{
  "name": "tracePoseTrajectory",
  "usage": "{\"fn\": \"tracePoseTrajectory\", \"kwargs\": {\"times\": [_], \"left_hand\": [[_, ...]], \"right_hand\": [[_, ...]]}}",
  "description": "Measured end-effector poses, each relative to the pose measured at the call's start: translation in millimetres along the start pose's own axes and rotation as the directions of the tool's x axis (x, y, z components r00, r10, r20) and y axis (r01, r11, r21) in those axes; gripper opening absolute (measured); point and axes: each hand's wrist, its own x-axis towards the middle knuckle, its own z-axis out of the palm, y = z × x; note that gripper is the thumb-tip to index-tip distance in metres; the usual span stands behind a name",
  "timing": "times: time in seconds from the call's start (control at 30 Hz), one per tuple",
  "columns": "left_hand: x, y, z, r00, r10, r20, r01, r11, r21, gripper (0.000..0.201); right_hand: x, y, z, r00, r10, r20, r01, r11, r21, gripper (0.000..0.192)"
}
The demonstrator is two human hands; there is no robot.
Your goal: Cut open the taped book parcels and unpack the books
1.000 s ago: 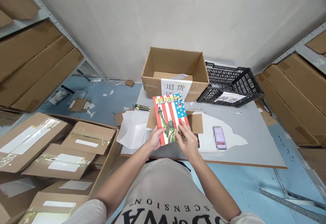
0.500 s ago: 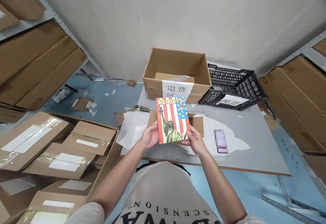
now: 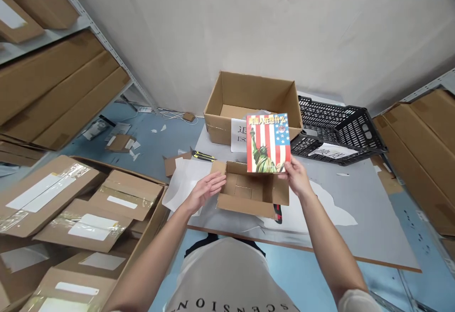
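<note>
My right hand [image 3: 296, 178] grips the lower right corner of a book [image 3: 268, 143] with a flag and statue cover, holding it upright above the table. The book is in front of a large open cardboard box [image 3: 253, 103] with a paper label. My left hand [image 3: 205, 190] is open with fingers spread, beside the left flap of a small open cardboard box [image 3: 249, 190] lying flat on the grey table [image 3: 359, 208]. That small box looks empty.
A black plastic crate [image 3: 337, 129] with a paper label stands right of the large box. A yellow-black utility knife [image 3: 202, 156] and white paper sheets [image 3: 185, 182] lie at the table's left. Taped cartons [image 3: 88, 208] fill a big box at my left. Shelves with cartons flank both sides.
My left hand let go of the book and dropped to the small box. My right hand carried the book up and right toward the large box, uncovering the small open box.
</note>
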Motion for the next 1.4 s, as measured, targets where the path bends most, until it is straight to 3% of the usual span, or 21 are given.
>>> {"fn": "tracePoseTrajectory", "kwargs": {"times": [0.07, 0.17, 0.27, 0.37, 0.5, 0.7, 0.83, 0.97, 1.07, 1.2, 1.3, 1.37, 1.4], "left_hand": [[-1.0, -1.4, -5.4, 0.984, 0.051, -0.170, -0.025, 0.988, 0.152, 0.060], [-3.1, -5.8, -12.7, 0.896, 0.186, -0.404, -0.052, 0.946, 0.320, 0.057], [-8.7, -12.9, -19.1, 0.808, 0.254, -0.532, -0.060, 0.933, 0.354, 0.056], [-18.1, -22.2, -24.7, 0.760, 0.263, -0.594, -0.053, 0.937, 0.347, 0.056], [-30.7, -34.7, -31.7, 0.726, 0.229, -0.648, -0.013, 0.947, 0.320, 0.059], [-36.5, -45.3, -39.6, 0.697, 0.169, -0.697, 0.059, 0.955, 0.291, 0.062], [-32.4, -49.0, -41.4, 0.713, 0.149, -0.685, 0.068, 0.958, 0.279, 0.061], [-27.0, -55.9, -44.2, 0.739, 0.123, -0.663, 0.083, 0.959, 0.271, 0.058], [-21.4, -64.4, -51.1, 0.762, 0.087, -0.642, 0.092, 0.966, 0.240, 0.056], [-11.1, -80.6, -67.6, 0.837, 0.059, -0.544, 0.115, 0.953, 0.280, 0.058], [-4.7, -95.8, -79.6, 0.914, 0.070, -0.399, 0.100, 0.915, 0.392, 0.060], [-1.8, -106.2, -84.5, 0.947, 0.060, -0.316, 0.102, 0.876, 0.472, 0.059], [-0.6, -111.1, -85.6, 0.956, 0.053, -0.288, 0.108, 0.851, 0.514, 0.059]], "right_hand": [[34.4, -16.5, -6.3, 0.998, -0.051, -0.024, 0.052, 0.998, 0.030, 0.056], [92.4, -39.3, -11.0, 0.993, -0.076, -0.095, 0.083, 0.994, 0.076, 0.037], [145.3, -52.3, -11.0, 0.974, -0.052, -0.221, 0.083, 0.988, 0.131, 0.014], [180.7, -53.1, -9.4, 0.936, 0.055, -0.347, -0.013, 0.993, 0.120, 0.008], [200.4, -46.5, -8.9, 0.893, 0.134, -0.429, -0.133, 0.991, 0.032, 0.006], [209.3, -45.0, -11.6, 0.870, 0.086, -0.485, -0.181, 0.972, -0.152, 0.009], [209.2, -43.3, -15.5, 0.854, 0.007, -0.521, -0.199, 0.928, -0.315, 0.011], [200.0, -44.6, -19.3, 0.844, -0.074, -0.531, -0.172, 0.901, -0.399, 0.014], [180.7, -50.7, -25.9, 0.862, -0.175, -0.476, -0.043, 0.910, -0.412, 0.024], [117.1, -41.4, -51.1, 0.872, -0.339, -0.352, 0.166, 0.883, -0.439, 0.033], [38.1, 5.6, -76.7, 0.819, -0.402, -0.409, 0.199, 0.868, -0.454, 0.038], [-17.9, 56.1, -88.2, 0.757, -0.388, -0.526, 0.151, 0.887, -0.436, 0.038], [-43.2, 83.4, -90.3, 0.758, -0.347, -0.553, 0.105, 0.901, -0.422, 0.038]]}}
